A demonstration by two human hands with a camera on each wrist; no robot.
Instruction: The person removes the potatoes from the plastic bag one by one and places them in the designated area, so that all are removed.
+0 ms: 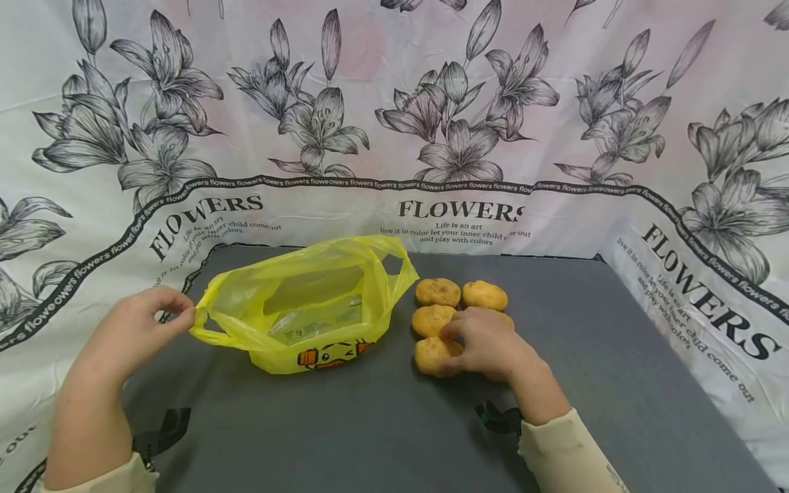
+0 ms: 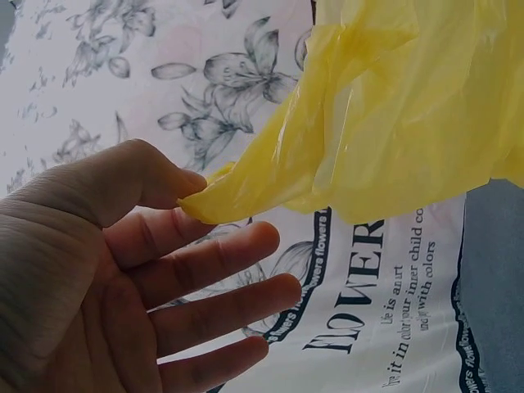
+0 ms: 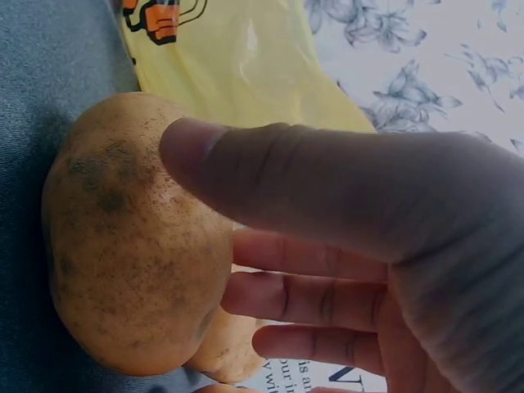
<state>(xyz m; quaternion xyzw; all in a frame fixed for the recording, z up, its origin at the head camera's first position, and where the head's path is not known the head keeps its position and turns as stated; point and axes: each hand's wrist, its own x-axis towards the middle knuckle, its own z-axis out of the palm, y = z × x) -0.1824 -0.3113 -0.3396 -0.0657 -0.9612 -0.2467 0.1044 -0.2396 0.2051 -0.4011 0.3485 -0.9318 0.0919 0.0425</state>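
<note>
My left hand (image 1: 126, 335) pinches one handle of a yellow plastic bag (image 1: 277, 357) between thumb and index finger. In the left wrist view, the other fingers are spread apart below the bag's corner (image 2: 246, 192). The bag lies on the table with its mouth wide and a cartoon print on its front. To its right, my right hand (image 1: 493, 346) is over a cluster of several potatoes. Its thumb and fingers are around the near left potato (image 1: 431, 356); the thumb lies on the brown-spotted skin of this potato (image 3: 131, 262). The hand partly covers the right-hand potatoes.
Two potatoes, one at the far left (image 1: 437, 292) and one at the far right (image 1: 485, 296), form the back row. The grey tabletop (image 1: 345, 431) is bordered by a flower-printed cloth (image 1: 345, 150) at the back and sides.
</note>
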